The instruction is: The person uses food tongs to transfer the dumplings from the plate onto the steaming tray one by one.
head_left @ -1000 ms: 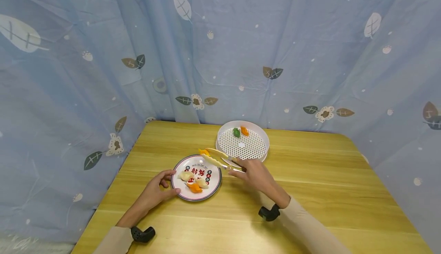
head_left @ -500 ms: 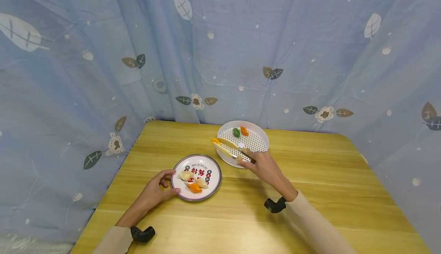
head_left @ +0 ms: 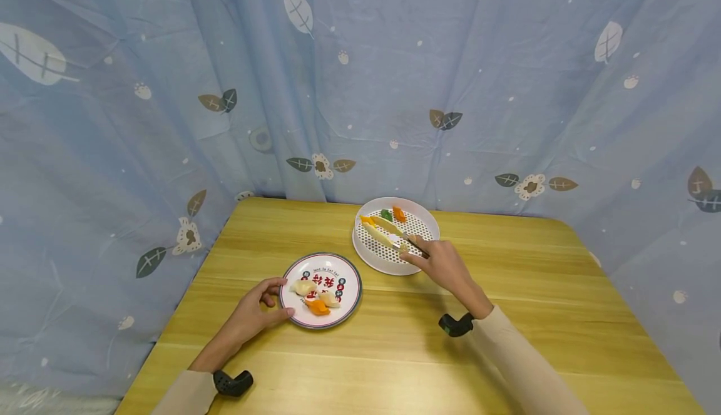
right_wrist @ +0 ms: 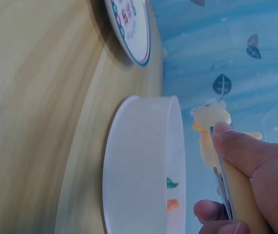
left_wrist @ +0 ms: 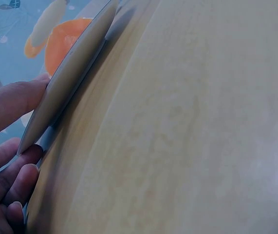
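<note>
My left hand (head_left: 256, 312) pinches the near-left rim of a round white plate (head_left: 350, 283), thumb on top and other fingers beneath in the left wrist view. On the plate lie two cream dumplings (head_left: 304, 287) and an orange dumpling (head_left: 318, 307). My right hand (head_left: 447, 268) grips cream-coloured tongs (head_left: 380, 235), tips over a white perforated round steamer tray (head_left: 432, 220). Something yellow-orange (head_left: 368, 220) shows between the tips; I cannot tell whether it is a held piece or part of the tongs. A green dumpling (head_left: 386, 214) and an orange dumpling (head_left: 399, 214) sit at the tray's back.
Both the plate and the tray rest on a wooden table (head_left: 507, 290), the tray behind and right of the plate. A blue patterned curtain (head_left: 383, 89) hangs along the table's back and sides. Each wrist wears a black device (head_left: 233, 383).
The tongs have moved right and back, from above the plate's far edge to over the tray, and my right hand with them. My left hand and the plate have stayed put.
</note>
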`<state>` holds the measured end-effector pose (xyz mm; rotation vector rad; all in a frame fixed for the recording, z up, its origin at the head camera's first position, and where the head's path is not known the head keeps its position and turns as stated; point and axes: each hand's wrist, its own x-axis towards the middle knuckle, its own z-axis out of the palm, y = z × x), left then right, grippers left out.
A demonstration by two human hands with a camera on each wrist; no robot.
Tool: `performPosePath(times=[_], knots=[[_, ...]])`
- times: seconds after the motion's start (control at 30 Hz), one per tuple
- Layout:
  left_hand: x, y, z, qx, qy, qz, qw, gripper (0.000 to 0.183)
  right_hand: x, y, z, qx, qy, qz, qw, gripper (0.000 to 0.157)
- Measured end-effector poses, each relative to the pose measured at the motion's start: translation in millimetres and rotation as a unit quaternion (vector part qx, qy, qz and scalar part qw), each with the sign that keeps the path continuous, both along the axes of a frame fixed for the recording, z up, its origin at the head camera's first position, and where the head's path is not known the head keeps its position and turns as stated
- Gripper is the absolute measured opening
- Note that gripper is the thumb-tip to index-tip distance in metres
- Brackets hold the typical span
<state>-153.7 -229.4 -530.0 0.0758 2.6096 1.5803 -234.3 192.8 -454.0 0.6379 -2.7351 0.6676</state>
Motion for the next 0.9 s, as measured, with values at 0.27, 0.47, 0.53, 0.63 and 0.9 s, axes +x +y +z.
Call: performPosePath(times=[0.27,0.47,0.53,0.63,0.9], knots=[[-0.8,0.2,0.1,0.001,-0.003,0.004,1.0,0.072,-13.0,9.4,-4.4,0.003,-0.018,-0.025,1.0,0.058],[-0.4,0.6,0.1,-0.003,-0.008,0.008,0.9999,0.071,-20.5,10.6,-6.6,0.014,-0.042,-0.031,0.999,0.057],[0.1,0.6,0.3,-0.004,-0.007,0.008,0.9999,0.071,-23.3,9.7,-7.0,0.022,-0.05,-0.034,0.998,0.053],[0.6,0.7,0.7,-0.005,-0.007,0.009,0.9999,0.071,-26.8,8.2,-7.2,0.033,-0.058,-0.035,0.997,0.049],[0.4,0.7,1.7,0.001,-0.009,0.007,0.9999,0.071,-36.2,4.6,-6.7,0.046,-0.064,-0.037,0.996,0.037]])
